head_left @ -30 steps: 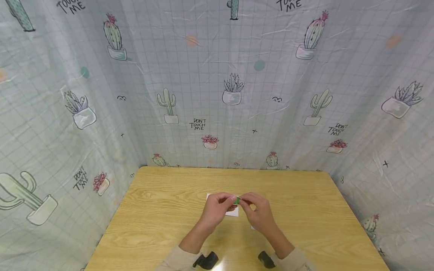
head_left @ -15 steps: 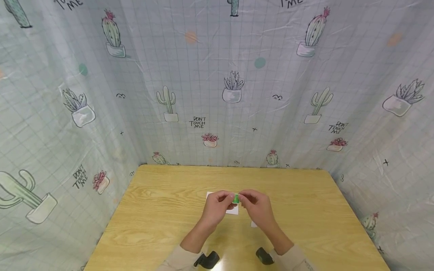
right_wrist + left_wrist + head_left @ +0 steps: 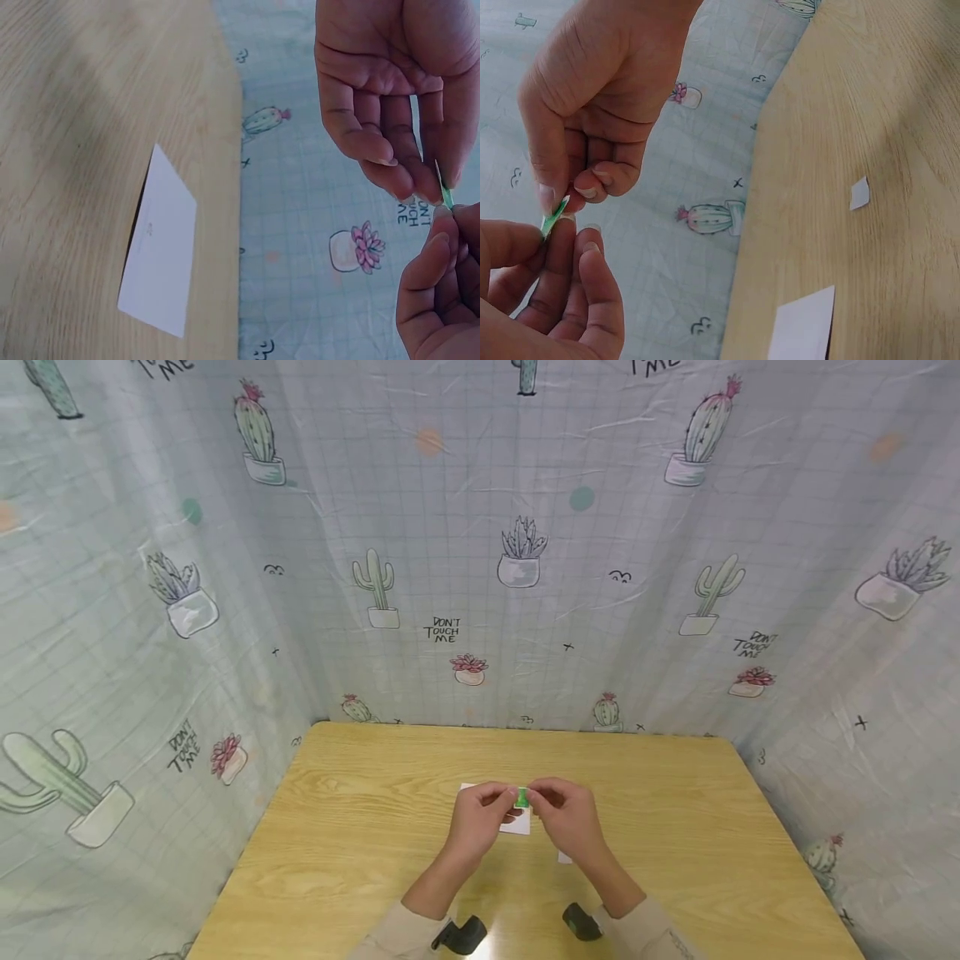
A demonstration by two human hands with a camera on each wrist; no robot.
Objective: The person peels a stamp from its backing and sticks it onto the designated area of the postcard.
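Note:
A small, thin green piece with a white edge (image 3: 522, 797) is held up between both hands, above the table. My left hand (image 3: 475, 818) pinches its left side between thumb and fingers; my right hand (image 3: 570, 818) pinches the right side. Seen edge-on in the left wrist view, the green piece (image 3: 553, 217) sits between the right hand's fingertips above and the left hand's below. The right wrist view shows only its narrow edge (image 3: 447, 196). Whether it is a sticker or a slip of paper, I cannot tell.
Under the hands, a white card (image 3: 516, 825) with tiny print lies on the wooden table (image 3: 360, 810). A smaller white piece of paper (image 3: 564, 857) lies to its right, partly behind the right forearm. A cactus-print curtain (image 3: 480, 527) stands behind and along both sides.
The right fingers have shifted their hold, and more of the green face shows between the hands. The right wrist has turned slightly. Both hands still hold the piece.

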